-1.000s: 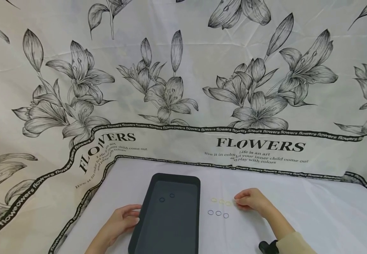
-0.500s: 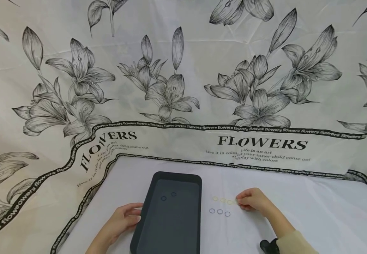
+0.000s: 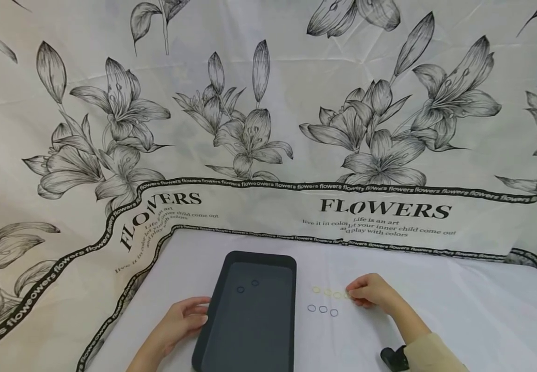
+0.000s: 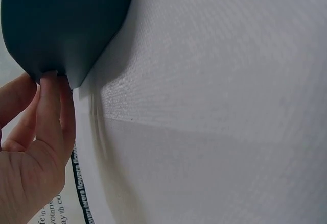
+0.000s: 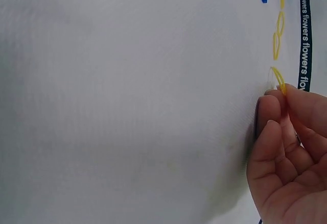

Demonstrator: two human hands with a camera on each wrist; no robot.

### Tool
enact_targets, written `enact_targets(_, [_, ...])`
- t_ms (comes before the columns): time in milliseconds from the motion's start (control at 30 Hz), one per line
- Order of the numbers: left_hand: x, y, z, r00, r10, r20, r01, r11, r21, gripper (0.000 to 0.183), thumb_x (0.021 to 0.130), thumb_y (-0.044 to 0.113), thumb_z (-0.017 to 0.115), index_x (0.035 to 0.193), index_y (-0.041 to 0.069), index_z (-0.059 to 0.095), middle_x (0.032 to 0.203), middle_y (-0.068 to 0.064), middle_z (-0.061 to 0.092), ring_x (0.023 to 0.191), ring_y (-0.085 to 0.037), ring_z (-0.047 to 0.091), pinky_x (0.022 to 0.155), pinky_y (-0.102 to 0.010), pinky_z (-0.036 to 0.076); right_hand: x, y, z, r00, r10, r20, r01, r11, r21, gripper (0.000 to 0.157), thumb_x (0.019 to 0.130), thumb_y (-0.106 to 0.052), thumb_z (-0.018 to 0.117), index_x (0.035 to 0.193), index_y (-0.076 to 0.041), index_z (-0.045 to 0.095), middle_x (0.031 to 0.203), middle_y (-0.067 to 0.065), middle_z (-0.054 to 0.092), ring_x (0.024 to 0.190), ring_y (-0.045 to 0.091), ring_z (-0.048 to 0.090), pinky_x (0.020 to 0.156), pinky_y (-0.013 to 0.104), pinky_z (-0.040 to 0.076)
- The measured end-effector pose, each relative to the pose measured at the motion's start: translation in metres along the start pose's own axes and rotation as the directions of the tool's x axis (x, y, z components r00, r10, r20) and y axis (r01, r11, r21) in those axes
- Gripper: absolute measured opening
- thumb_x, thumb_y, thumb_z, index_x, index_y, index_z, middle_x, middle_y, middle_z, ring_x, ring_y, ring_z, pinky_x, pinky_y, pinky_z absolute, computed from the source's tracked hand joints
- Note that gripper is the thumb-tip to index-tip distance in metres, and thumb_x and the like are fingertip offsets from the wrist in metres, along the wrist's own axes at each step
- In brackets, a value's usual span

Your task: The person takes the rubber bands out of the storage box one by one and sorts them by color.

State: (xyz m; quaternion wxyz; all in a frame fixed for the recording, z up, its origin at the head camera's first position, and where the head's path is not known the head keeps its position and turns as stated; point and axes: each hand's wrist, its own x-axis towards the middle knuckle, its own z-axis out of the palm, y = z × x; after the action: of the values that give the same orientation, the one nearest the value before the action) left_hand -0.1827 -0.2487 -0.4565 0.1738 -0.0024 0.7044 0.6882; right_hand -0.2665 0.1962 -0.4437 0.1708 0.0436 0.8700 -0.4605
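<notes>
Brace dark tray [image 3: 250, 330], left on table [image 3: 440, 305], w/ L hand [image 3: 175, 325] near-straight vs. its left side. Don't nudge blue rings [image 3: 319, 309] just right of tray. Farther, w/ R hand [image 3: 375, 293] narrow, yellow ring [image 5: 279, 77] pinched, best go light, not dragging other yellow rings [image 5: 275, 46] at left. Far in tray, leave 2 dark rings [image 3: 237, 290] be.

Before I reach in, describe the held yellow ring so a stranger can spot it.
Find the dark rectangular tray, then the white cloth to its right. There, beyond three blue rings in a row, lie three other yellow rings. The yellow ring you want is just past their right-hand end, the only one pinched by the right hand.
</notes>
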Motion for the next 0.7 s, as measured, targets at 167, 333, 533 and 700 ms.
enact_targets(167, [-0.0003, -0.0019, 0.001, 1.0, -0.003, -0.005, 0.003, 1.0, 0.004, 0.052, 0.086, -0.001, 0.06, 0.132, -0.014, 0.038, 0.109, -0.014, 0.062, 0.092, -0.015, 0.061, 0.077, -0.03, 0.052, 0.0027, 0.0028, 0.001, 0.999, 0.028, -0.019, -0.028, 0.999, -0.018, 0.01, 0.083, -0.001, 0.062, 0.09, 0.005, 0.068, 0.065, 0.003, 0.058, 0.057, 0.013, 0.053, 0.053, 0.025, 0.045])
enact_targets(333, [0.0004, -0.0024, 0.001, 1.0, -0.003, -0.006, 0.003, 1.0, 0.004, 0.052, 0.086, -0.001, 0.06, 0.132, -0.014, 0.038, 0.11, -0.016, 0.062, 0.093, -0.016, 0.061, 0.077, -0.031, 0.052, 0.002, 0.0036, -0.0009, 1.0, 0.023, -0.017, -0.024, 0.999, -0.022, 0.011, 0.084, -0.002, 0.062, 0.09, 0.005, 0.068, 0.065, 0.003, 0.058, 0.057, 0.013, 0.053, 0.053, 0.025, 0.045])
enact_targets(533, [-0.0002, -0.0007, 0.0019, 1.0, -0.004, -0.01, 0.004, 1.0, 0.005, 0.052, 0.086, -0.002, 0.059, 0.132, -0.014, 0.038, 0.109, -0.015, 0.062, 0.092, -0.016, 0.061, 0.076, -0.03, 0.052, 0.0007, 0.0042, -0.0033, 0.999, 0.031, -0.016, -0.031, 0.999, -0.02, 0.012, 0.084, -0.002, 0.062, 0.092, 0.006, 0.068, 0.066, 0.003, 0.059, 0.058, 0.014, 0.053, 0.054, 0.026, 0.045])
enact_targets(700, [-0.0006, 0.0004, 0.0025, 1.0, -0.002, -0.014, 0.002, 1.0, 0.005, 0.052, 0.086, -0.002, 0.059, 0.132, -0.015, 0.038, 0.107, -0.013, 0.063, 0.091, -0.015, 0.061, 0.076, -0.03, 0.052, -0.0004, 0.0029, -0.0064, 1.0, 0.027, -0.009, -0.027, 0.999, -0.021, 0.013, 0.084, -0.002, 0.062, 0.094, 0.005, 0.068, 0.067, 0.003, 0.059, 0.059, 0.015, 0.053, 0.054, 0.028, 0.046])
